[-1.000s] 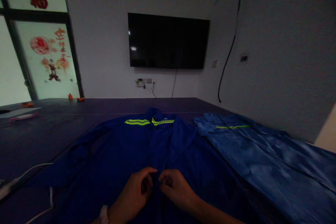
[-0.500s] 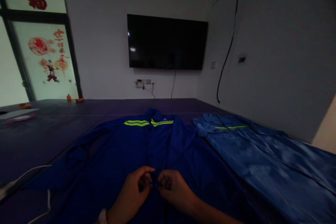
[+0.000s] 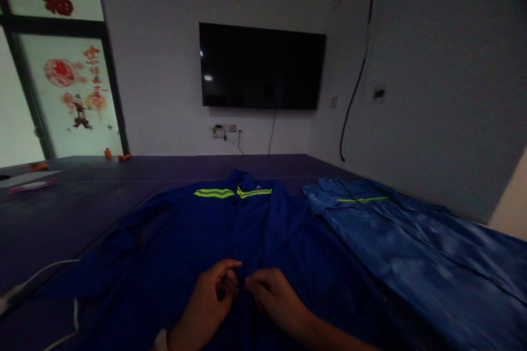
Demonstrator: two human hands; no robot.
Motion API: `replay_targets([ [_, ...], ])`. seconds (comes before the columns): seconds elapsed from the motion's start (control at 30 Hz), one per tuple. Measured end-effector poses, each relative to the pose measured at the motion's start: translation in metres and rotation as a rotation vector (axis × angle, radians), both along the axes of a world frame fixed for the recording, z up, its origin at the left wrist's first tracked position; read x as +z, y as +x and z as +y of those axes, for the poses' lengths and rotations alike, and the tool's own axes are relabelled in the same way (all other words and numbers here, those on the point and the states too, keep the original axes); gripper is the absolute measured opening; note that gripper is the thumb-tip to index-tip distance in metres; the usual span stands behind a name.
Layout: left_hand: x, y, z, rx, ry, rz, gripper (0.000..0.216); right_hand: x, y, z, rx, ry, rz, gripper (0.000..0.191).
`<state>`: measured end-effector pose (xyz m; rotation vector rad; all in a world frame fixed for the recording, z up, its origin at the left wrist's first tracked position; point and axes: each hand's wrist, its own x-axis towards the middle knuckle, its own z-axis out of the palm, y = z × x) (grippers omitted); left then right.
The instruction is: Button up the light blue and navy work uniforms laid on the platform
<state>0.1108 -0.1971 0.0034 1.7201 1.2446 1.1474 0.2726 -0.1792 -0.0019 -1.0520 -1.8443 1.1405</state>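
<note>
A dark blue work jacket (image 3: 197, 236) with yellow-green reflective stripes at the chest lies spread flat on a dark purple table (image 3: 82, 197). My left hand (image 3: 208, 304) and my right hand (image 3: 274, 299) meet at the jacket's front placket near its lower middle. Both hands are closed in a pinch on the fabric edges of the front opening. What lies between the fingertips is too dark to make out.
A second, lighter blue jacket (image 3: 403, 247) lies spread to the right, touching the first. A white cable (image 3: 37, 279) runs along the table's left front. Flat pale items (image 3: 28, 181) sit far left. A wall television (image 3: 261, 66) hangs beyond the table.
Both hands stay together on the jacket's front; the fingers have shifted slightly and the right hand has closed flatter over the placket. The view has barely moved.
</note>
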Motion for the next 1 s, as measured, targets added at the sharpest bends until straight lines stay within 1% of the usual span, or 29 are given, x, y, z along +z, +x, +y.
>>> replay_targets([
  [0.1, 0.0015, 0.0001, -0.0002, -0.006, 0.012, 0.008, 0.037, -0.0016, -0.0018, -0.0003, -0.016, 0.034, 0.005, 0.012],
  [0.13, 0.0025, 0.0003, -0.0007, -0.005, 0.014, 0.009, 0.037, -0.0021, -0.0024, -0.0006, -0.026, 0.031, 0.008, 0.009],
  [0.3, 0.0064, 0.0008, -0.0034, -0.01, 0.02, 0.014, 0.036, -0.0019, -0.0034, -0.0014, -0.062, 0.014, -0.021, 0.011],
  [0.47, 0.0021, -0.0005, -0.0014, -0.024, 0.039, 0.038, 0.034, -0.0001, -0.0029, -0.0009, -0.092, 0.004, -0.038, 0.005],
  [0.6, -0.0004, -0.0007, -0.0005, -0.038, 0.054, 0.026, 0.033, -0.0032, -0.0024, 0.0011, -0.088, 0.006, -0.058, 0.004],
  [0.77, 0.0018, -0.0001, -0.002, -0.056, 0.066, 0.021, 0.033, -0.0078, -0.0013, 0.0038, -0.074, 0.022, -0.071, 0.005],
  [0.9, 0.002, -0.0011, -0.0026, -0.045, 0.057, 0.042, 0.033, -0.0058, -0.0013, 0.0029, -0.09, 0.04, -0.09, 0.007],
  [1.0, -0.0002, -0.0024, -0.0019, -0.012, 0.047, 0.086, 0.034, -0.0026, -0.0018, 0.0016, -0.097, 0.05, -0.089, 0.009],
])
